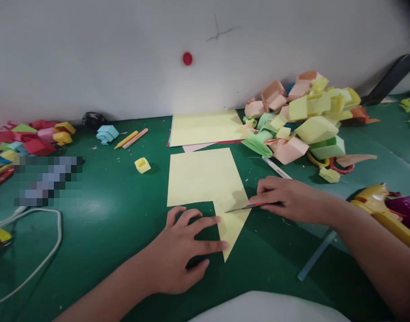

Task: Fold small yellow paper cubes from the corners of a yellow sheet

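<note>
The left hand [181,250] lay spread, gripping nothing, with two fingertips on the narrow tail of the yellow paper [201,176], seemingly to keep it from sliding; the right hand [281,197] had its fingers curled closed around a red-handled blade [238,209], pointed across that tail. The paper lay flat on the green table [117,228], probably for firm backing; stacked sheets [205,129] sat just beyond it.

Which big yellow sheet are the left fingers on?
The nearer, notched sheet: two fingers of the left hand rest on its pointed end. The farther yellow sheet lies by the wall, untouched.
</note>
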Action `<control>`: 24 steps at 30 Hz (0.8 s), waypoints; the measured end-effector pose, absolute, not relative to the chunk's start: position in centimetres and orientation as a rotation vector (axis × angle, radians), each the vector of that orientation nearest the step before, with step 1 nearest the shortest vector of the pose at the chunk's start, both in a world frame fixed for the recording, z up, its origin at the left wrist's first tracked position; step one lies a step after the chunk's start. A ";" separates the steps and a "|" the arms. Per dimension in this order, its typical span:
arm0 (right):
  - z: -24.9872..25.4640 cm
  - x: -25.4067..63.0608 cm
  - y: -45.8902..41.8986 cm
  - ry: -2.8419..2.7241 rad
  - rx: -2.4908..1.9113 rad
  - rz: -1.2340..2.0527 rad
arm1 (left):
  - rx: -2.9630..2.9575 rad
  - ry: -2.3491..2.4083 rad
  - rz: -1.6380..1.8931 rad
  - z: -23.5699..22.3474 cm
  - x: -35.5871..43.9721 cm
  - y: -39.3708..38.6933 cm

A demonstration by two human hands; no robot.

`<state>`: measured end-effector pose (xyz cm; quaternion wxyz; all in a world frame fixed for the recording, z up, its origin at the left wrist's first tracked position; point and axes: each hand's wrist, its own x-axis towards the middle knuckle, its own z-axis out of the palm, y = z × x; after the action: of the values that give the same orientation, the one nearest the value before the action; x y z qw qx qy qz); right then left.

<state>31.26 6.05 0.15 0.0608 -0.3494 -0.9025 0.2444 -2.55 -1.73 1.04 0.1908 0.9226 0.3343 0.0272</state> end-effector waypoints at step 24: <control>-0.7 31.6 5.7 -2.738 -0.965 0.569 | 2.904 0.809 0.337 0.1 1.3 -1.7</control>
<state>31.59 5.69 -0.73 0.0917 -0.3249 -0.9216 0.1915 1.25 -1.74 0.10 0.0542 0.9560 0.2663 0.1108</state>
